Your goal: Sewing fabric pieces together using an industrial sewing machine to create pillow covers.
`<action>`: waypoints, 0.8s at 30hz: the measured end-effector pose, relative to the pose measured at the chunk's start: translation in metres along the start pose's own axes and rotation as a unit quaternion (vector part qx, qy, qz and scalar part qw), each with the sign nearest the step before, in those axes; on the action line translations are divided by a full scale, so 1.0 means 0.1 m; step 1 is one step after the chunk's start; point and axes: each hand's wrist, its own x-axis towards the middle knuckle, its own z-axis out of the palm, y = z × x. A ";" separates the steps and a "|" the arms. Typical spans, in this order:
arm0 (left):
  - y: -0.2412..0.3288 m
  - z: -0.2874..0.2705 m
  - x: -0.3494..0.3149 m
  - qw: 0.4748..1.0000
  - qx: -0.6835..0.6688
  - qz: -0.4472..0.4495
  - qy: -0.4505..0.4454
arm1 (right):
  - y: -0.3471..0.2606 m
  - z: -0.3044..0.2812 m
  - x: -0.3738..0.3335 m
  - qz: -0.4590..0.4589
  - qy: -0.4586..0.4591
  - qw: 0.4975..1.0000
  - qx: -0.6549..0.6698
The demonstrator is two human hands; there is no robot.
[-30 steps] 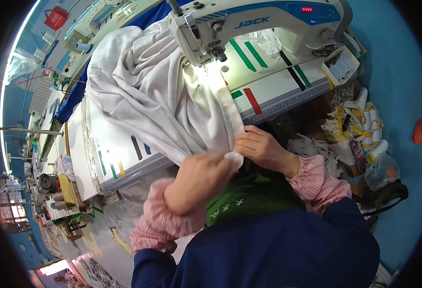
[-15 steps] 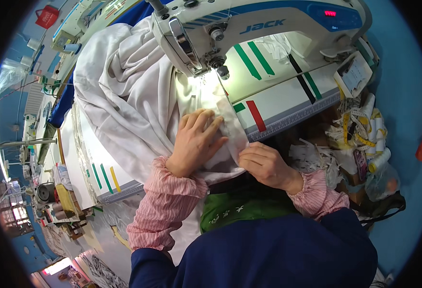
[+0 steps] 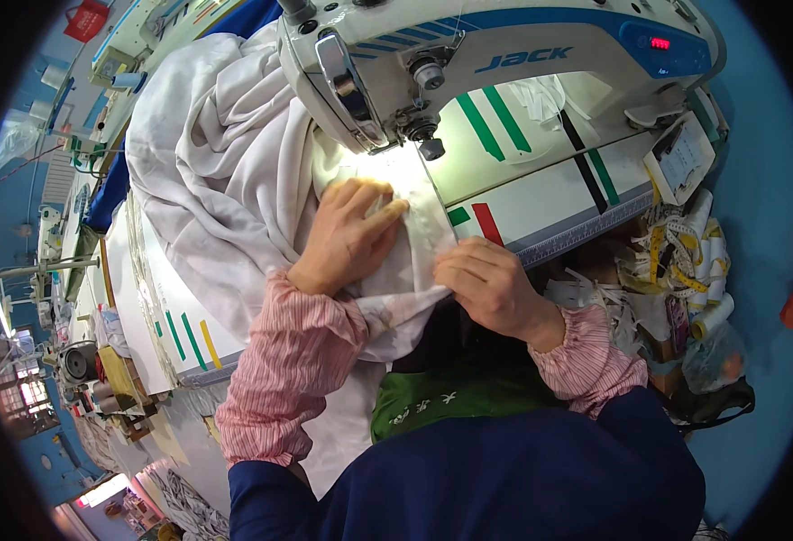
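A large piece of pale, off-white fabric [image 3: 225, 171] lies bunched on the sewing machine bed, and its near part runs under the lit needle area of a white and blue sewing machine [image 3: 504, 41]. My left hand [image 3: 347, 239] rests on top of the cloth just in front of the needle, fingers forward and thumb a little apart, pressing down without gripping. At the cloth's right edge my right hand [image 3: 491, 284] pinches the fabric between thumb and fingers. A fold of cloth hangs between my hands over the table's front edge. The presser foot is lost in the glare.
A ruler strip [image 3: 586, 225] edges the table front. Green, black and red tape strips mark the bed; a red strip [image 3: 486, 224] lies near my right hand. At right sit a small white tray [image 3: 682, 160], a yellow measuring tape [image 3: 658, 257], thread cones and scraps.
My left hand has slid slightly left, its fingers drawn closer together. My right hand has moved a little left and up with the cloth edge. The view has shifted slightly.
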 end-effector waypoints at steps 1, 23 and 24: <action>-0.07 0.00 0.02 1.000 -0.001 0.009 0.011 | 0.02 0.02 0.04 0.003 0.008 1.000 0.003; -0.43 -0.25 0.21 0.984 0.081 0.146 -0.057 | 0.36 0.12 0.51 0.041 -0.047 0.997 -0.037; -0.36 -0.27 0.22 0.981 0.066 0.156 -0.090 | 0.39 0.13 0.48 0.032 -0.039 0.997 -0.055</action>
